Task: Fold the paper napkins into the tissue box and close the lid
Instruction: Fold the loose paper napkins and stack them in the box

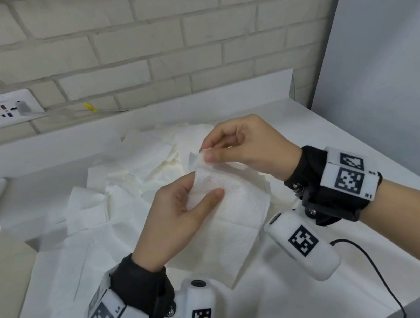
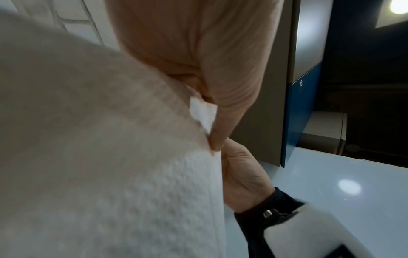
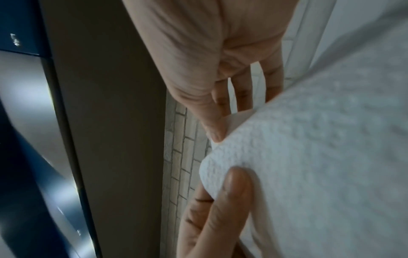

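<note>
I hold a white embossed paper napkin (image 1: 234, 209) in the air over the white table (image 1: 352, 246). My left hand (image 1: 204, 195) grips its left edge, thumb on the front and fingers behind. My right hand (image 1: 205, 154) pinches its upper corner between thumb and forefinger. In the left wrist view the napkin (image 2: 110, 174) fills the left side, with the right hand (image 2: 243, 174) at its edge. The right wrist view shows the napkin (image 3: 309, 157) with the left thumb (image 3: 234, 192) pressed on it. A beige tissue box (image 1: 1, 285) stands at the left edge, partly out of view.
A loose pile of several white napkins (image 1: 137, 169) covers the table behind and under my hands. A wall socket (image 1: 9, 108) with a plug and cable sits on the brick wall. A grey panel (image 1: 395, 76) bounds the right side; the table's edge runs along the lower right.
</note>
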The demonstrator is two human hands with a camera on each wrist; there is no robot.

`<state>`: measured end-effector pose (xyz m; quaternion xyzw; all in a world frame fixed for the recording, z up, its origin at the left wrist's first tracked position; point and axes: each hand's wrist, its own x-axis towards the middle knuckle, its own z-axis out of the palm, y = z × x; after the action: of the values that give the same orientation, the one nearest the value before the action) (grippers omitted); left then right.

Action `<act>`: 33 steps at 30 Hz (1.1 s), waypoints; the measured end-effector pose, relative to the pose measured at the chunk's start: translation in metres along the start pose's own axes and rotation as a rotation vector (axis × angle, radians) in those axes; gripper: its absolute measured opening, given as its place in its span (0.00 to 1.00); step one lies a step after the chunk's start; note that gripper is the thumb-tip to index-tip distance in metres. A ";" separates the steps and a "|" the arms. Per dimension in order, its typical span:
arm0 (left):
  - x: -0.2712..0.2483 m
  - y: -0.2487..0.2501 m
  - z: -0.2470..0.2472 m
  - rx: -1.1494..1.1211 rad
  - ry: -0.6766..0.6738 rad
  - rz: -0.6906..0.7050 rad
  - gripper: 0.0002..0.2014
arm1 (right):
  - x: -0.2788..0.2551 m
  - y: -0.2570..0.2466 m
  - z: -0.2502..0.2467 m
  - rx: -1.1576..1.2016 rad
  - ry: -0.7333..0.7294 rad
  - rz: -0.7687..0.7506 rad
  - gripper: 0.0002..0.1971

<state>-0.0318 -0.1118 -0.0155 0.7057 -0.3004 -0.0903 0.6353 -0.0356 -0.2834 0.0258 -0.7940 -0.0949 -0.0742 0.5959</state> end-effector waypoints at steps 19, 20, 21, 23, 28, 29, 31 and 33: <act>0.011 -0.001 -0.002 -0.005 -0.105 0.086 0.11 | -0.006 -0.001 -0.015 0.047 -0.234 0.247 0.05; 0.011 -0.002 -0.001 -0.026 -0.106 0.084 0.13 | -0.007 -0.001 -0.016 0.041 -0.183 0.217 0.05; 0.012 -0.003 0.000 -0.055 -0.105 0.072 0.16 | -0.008 -0.002 -0.017 0.011 -0.136 0.182 0.05; 0.016 -0.004 0.004 -0.126 -0.085 0.006 0.23 | -0.009 -0.003 -0.019 -0.099 -0.062 0.087 0.07; 0.030 0.002 0.012 -0.032 -0.092 -0.126 0.10 | -0.015 -0.009 -0.027 -0.379 0.029 0.013 0.07; 0.033 0.003 0.013 -0.045 -0.070 -0.131 0.09 | -0.017 -0.010 -0.033 -0.376 0.056 0.067 0.10; 0.041 0.004 0.015 -0.098 -0.020 -0.122 0.09 | -0.024 -0.007 -0.048 -0.288 0.105 0.178 0.14; 0.053 0.003 0.021 -0.134 0.018 -0.106 0.12 | -0.033 0.000 -0.058 -0.170 0.073 0.285 0.13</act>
<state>-0.0013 -0.1581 -0.0028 0.6774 -0.2500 -0.1373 0.6780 -0.0684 -0.3408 0.0343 -0.8437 0.0471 -0.0257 0.5341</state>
